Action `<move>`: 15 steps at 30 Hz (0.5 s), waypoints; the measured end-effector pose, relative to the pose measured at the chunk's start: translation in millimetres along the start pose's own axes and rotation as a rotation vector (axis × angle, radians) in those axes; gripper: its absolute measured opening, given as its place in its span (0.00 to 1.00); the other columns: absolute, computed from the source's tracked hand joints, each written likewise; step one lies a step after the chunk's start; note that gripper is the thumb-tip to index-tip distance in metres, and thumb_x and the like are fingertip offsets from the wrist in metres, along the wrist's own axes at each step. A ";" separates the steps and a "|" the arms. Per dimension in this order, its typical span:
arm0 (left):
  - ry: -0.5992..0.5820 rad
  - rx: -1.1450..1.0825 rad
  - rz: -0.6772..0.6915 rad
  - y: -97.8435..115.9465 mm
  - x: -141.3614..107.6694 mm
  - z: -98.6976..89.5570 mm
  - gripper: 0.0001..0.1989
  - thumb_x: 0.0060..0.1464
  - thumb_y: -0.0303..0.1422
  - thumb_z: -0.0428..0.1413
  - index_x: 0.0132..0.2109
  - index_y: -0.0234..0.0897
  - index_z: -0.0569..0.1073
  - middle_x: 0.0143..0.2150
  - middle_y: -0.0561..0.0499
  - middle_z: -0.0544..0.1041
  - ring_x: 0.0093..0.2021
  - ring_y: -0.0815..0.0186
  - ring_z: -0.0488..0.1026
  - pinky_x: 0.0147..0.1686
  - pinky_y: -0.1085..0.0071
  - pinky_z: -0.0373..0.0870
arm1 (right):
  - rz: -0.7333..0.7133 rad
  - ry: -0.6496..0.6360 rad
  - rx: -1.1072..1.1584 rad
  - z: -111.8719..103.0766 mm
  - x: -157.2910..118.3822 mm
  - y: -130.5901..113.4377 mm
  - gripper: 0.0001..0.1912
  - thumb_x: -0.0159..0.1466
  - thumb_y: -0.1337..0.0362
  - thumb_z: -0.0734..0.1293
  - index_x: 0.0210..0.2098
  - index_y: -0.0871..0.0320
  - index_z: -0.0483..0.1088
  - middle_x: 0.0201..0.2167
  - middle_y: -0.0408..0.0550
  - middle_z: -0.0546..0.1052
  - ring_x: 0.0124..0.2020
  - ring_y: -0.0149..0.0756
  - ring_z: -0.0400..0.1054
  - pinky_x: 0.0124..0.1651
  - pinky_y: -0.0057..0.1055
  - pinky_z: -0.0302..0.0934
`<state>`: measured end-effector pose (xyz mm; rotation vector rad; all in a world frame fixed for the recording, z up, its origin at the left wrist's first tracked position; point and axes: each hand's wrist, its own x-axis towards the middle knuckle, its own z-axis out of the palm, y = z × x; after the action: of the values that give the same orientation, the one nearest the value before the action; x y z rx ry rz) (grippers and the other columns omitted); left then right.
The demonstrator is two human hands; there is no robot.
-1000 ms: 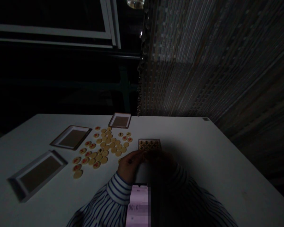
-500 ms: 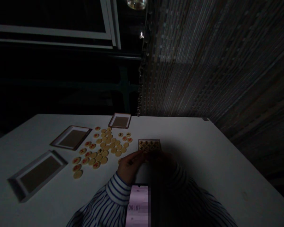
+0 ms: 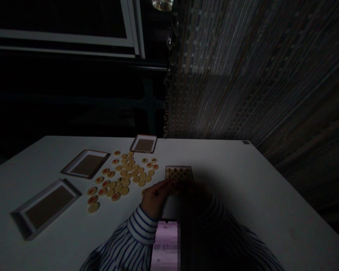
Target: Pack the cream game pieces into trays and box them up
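A small box (image 3: 192, 174) stands in front of my hands, with rows of round Chinese chess pieces (image 3: 179, 171) marked in black characters. At its near edge is my left hand (image 3: 156, 196), closed, thumb and fingertips drawn together. Something pale shows by the fingertips, too dim to make out. My right hand (image 3: 194, 192) meets it from the other side in deep shadow; its fingers are hard to see. Left of the box lie many loose Chinese chess pieces (image 3: 129, 168), some face down, others with red or black characters. One lies partly behind my left hand.
Three shallow open trays or lids stand on the white table (image 3: 243, 195): a near-left one (image 3: 46, 205), a middle-left one (image 3: 86, 164) and a far one (image 3: 144, 143). A phone (image 3: 165, 244) showing a timer lies below my hands. A bead curtain (image 3: 228, 75) hangs behind the table.
Both hands stay at the box's near edge, with only a slight shift of the fingers. A little more of something pale shows between them. The view has moved very slightly.
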<state>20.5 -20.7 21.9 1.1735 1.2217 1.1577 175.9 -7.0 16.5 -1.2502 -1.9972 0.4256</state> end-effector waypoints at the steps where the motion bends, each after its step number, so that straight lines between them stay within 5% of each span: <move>1: -0.002 -0.004 0.005 0.5 -0.2 0.2 0.15 0.41 0.37 0.57 0.38 0.35 0.75 0.39 0.48 0.76 0.41 0.62 0.71 0.44 0.69 0.66 | -0.003 -0.002 0.004 0.6 -0.2 0.4 0.09 0.58 0.61 0.60 0.30 0.54 0.72 0.24 0.45 0.77 0.24 0.33 0.71 0.25 0.26 0.66; 8: -0.022 -0.154 -0.078 0.3 -2.1 6.3 0.22 0.35 0.38 0.60 0.40 0.32 0.73 0.37 0.45 0.77 0.39 0.61 0.72 0.41 0.67 0.68 | -0.032 -0.010 -0.002 5.3 -0.8 5.0 0.09 0.57 0.61 0.60 0.32 0.54 0.72 0.25 0.44 0.76 0.25 0.32 0.71 0.26 0.26 0.66; 15: 0.056 -0.087 -0.038 -8.2 0.9 4.0 0.17 0.34 0.37 0.61 0.34 0.31 0.74 0.27 0.47 0.77 0.30 0.64 0.74 0.32 0.71 0.71 | -0.119 -0.008 -0.095 11.2 -1.7 7.4 0.10 0.58 0.62 0.59 0.31 0.56 0.71 0.25 0.46 0.76 0.25 0.33 0.70 0.25 0.26 0.65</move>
<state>24.5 -20.2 13.7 1.0550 1.2188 1.2096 172.9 -3.9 3.7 -1.1807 -2.1067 0.2813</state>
